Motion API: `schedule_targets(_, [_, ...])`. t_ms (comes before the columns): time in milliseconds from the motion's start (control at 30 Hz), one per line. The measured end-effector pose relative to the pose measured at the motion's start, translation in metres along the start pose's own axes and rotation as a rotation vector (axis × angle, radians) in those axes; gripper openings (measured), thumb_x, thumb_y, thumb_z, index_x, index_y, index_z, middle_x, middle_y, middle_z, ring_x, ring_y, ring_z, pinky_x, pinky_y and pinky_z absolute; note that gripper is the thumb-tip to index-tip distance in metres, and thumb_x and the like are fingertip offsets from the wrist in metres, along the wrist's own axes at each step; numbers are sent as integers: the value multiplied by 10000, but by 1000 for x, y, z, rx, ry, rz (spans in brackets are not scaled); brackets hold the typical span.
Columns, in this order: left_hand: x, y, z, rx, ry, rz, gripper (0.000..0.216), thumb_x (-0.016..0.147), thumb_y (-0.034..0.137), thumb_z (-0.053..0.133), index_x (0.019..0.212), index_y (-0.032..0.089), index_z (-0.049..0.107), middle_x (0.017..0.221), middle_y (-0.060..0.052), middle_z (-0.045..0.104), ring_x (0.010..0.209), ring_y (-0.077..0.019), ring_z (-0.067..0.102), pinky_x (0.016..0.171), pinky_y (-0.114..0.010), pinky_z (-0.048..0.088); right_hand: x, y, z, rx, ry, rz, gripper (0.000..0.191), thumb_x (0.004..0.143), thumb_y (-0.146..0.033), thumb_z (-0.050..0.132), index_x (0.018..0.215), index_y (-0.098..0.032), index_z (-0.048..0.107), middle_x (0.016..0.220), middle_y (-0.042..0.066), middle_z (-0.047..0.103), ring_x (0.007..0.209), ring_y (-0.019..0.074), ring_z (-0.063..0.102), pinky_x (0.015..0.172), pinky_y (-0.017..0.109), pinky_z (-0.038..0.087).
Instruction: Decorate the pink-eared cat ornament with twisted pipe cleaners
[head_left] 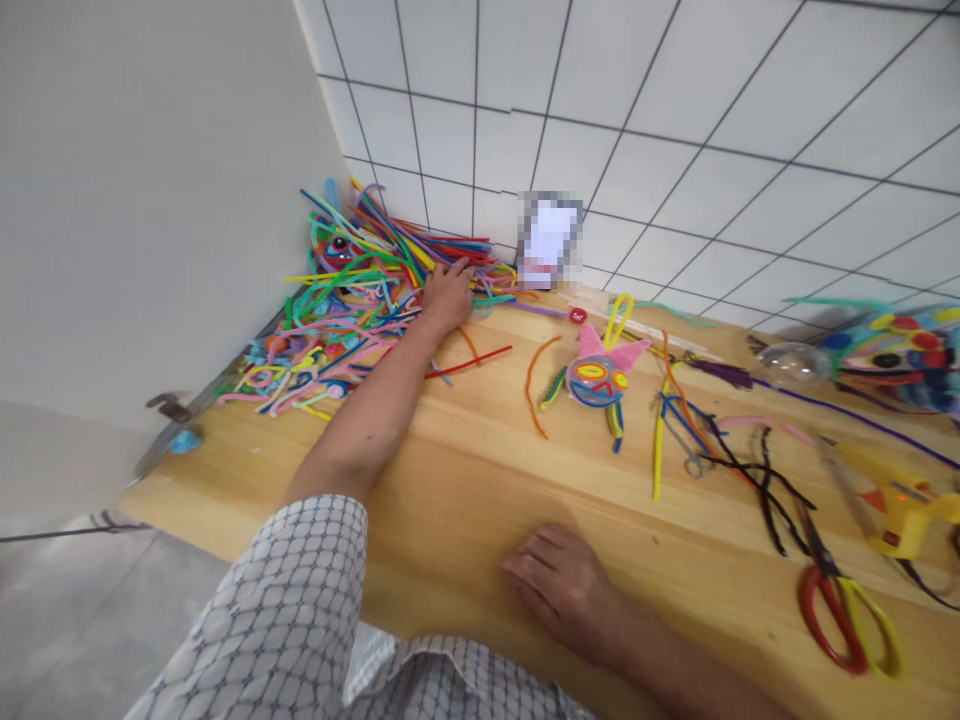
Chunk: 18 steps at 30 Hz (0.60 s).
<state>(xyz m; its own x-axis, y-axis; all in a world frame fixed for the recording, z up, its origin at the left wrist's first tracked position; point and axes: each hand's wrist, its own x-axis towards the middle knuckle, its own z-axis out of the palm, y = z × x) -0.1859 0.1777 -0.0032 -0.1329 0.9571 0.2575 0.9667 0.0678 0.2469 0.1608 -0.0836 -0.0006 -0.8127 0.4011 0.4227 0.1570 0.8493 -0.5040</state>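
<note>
My left hand (pixel 448 292) reaches far across the wooden table (pixel 465 480) into a big pile of coloured pipe cleaners (pixel 352 290) in the back left corner. Its fingers lie spread on the strands, and nothing is visibly gripped. My right hand (pixel 559 585) rests palm down on bare wood near the front edge, fingers loosely stretched, holding nothing. A small pipe-cleaner figure with pink ears (pixel 600 378) lies in the middle of the table, between both hands and to the right.
Loose pipe cleaners (pixel 675 420) trail across the right half. Red and yellow scissors (pixel 844 600) lie at the front right, beside a yellow glue gun (pixel 904 515). A clear ball (pixel 795 362) and another colourful figure (pixel 896 355) sit far right. A tiled wall (pixel 675 130) stands behind.
</note>
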Motion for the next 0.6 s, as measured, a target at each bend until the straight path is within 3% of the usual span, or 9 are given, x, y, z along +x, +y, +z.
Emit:
schedule_targets(400, [0,0,0,-40,36,-10,597,950,220,451,1531,147,570,1580,-118,535,1370,-401,447,1145,-558,398,0,2,-4,48,8,-7,121,1036,-121,571,1063,-188,668,790,37,728,722,173,637,700,321,533])
schedule_targets(600, [-2,-1,-2,-126,54,7,560,952,202,450,1485,153,613,1584,-132,529,1370,-401,442,1137,-585,395,3,7,-9,177,67,156,126,1033,-132,590,1070,-216,677,816,18,728,738,149,678,684,268,546])
